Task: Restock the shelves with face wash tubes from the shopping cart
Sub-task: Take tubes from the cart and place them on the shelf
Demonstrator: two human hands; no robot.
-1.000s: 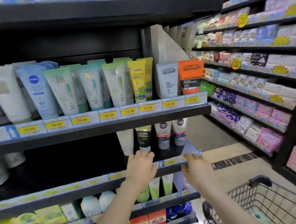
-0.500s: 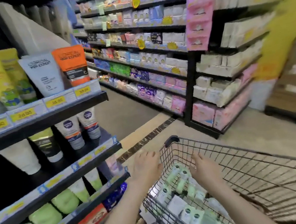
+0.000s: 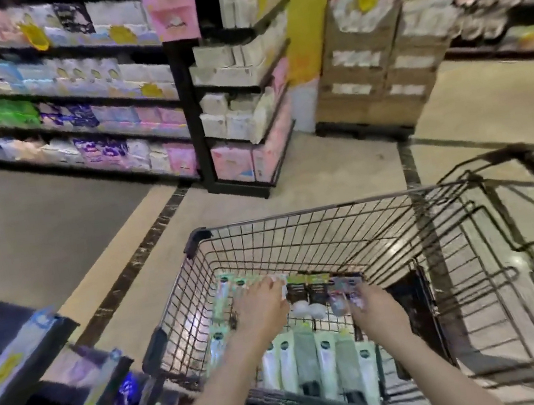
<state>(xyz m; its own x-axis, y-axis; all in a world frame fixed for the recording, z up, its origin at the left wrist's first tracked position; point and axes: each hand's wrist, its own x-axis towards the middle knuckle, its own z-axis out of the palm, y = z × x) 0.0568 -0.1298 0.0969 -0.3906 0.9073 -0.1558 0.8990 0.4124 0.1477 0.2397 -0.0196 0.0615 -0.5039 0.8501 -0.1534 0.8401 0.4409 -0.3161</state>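
Note:
Both my hands are down inside the black wire shopping cart (image 3: 295, 213). Several face wash tubes (image 3: 320, 360), pale green, white and grey, lie in rows on its floor. My left hand (image 3: 260, 307) stretches its fingers onto the pale green tubes (image 3: 227, 291) at the cart's far left. My right hand (image 3: 376, 307) has its fingertips at a grey tube (image 3: 337, 297) near the far end. Motion blur hides whether the right hand grips it.
The corner of the face wash shelving (image 3: 22, 360) juts in at the lower left, close to the cart. Across the aisle stand stocked shelves (image 3: 237, 102) and stacked brown cartons (image 3: 379, 81). Tiled floor (image 3: 323, 173) lies beyond the cart.
I have turned from the shelf to the cart. Both hands left the shelf edge, went over the cart rim and have now sunk deep into the basket onto the tubes.

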